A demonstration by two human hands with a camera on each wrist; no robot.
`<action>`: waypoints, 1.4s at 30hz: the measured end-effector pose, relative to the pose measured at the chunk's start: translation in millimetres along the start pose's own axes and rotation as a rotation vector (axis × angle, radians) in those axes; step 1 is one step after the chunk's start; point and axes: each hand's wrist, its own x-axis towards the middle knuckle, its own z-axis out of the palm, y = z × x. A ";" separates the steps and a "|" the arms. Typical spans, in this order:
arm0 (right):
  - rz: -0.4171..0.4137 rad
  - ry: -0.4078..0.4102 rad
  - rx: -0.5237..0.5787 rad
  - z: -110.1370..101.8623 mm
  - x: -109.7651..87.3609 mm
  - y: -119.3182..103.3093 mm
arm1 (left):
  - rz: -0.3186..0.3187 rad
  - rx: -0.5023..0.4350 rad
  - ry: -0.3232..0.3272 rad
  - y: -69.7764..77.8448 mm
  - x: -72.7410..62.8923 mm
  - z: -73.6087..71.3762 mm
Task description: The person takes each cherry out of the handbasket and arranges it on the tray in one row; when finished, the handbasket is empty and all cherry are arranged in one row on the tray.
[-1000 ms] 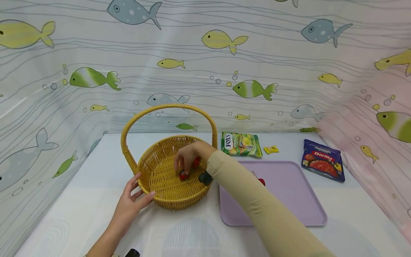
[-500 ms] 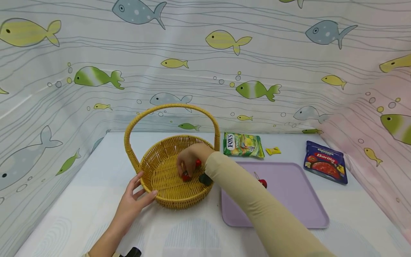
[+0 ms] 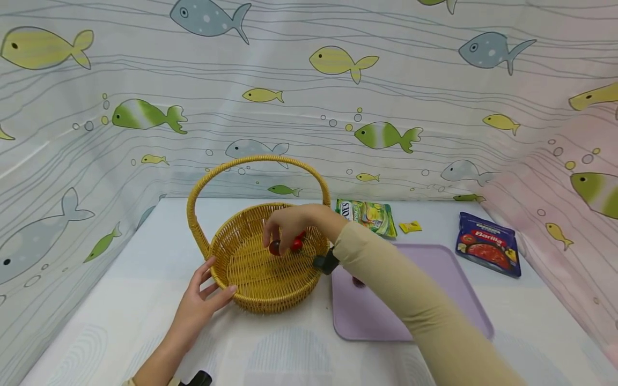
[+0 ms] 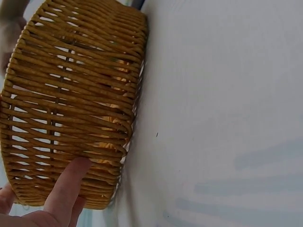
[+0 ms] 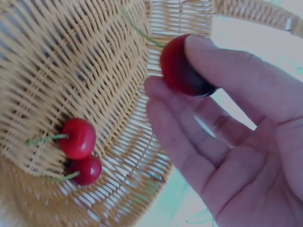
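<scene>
In the right wrist view, my right hand [image 5: 236,113] pinches a dark red cherry [image 5: 182,66] between thumb and fingers, its green stem pointing away. The same cherry [image 3: 274,247] shows in the head view over the inside of the yellow wicker basket [image 3: 263,303]. Two brighter red cherries, one larger [image 5: 78,138] and one smaller [image 5: 86,170], lie side by side in the basket. My left hand [image 3: 198,300] touches the basket's left rim, fingers spread; one fingertip [image 4: 78,165] presses the outer weave in the left wrist view.
A lilac tray [image 3: 463,316] lies right of the basket; a dark cherry [image 3: 358,282] on it is partly behind my right sleeve. Behind stand a green Fox's candy bag [image 3: 372,217], a small yellow wrapped sweet [image 3: 410,227] and a blue Barilla pouch [image 3: 488,245]. The basket's tall handle [image 3: 258,159] arches overhead.
My right hand has risen with the cherry, and the forearm has shifted right. The sleeve now hides the tray's red cherry seen earlier; a dark one shows instead. The left hand stays put.
</scene>
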 end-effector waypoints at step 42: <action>-0.018 0.467 0.202 86.9 -196.2 82.1 | -0.041 -0.002 -0.015 -0.9 1.5 1.3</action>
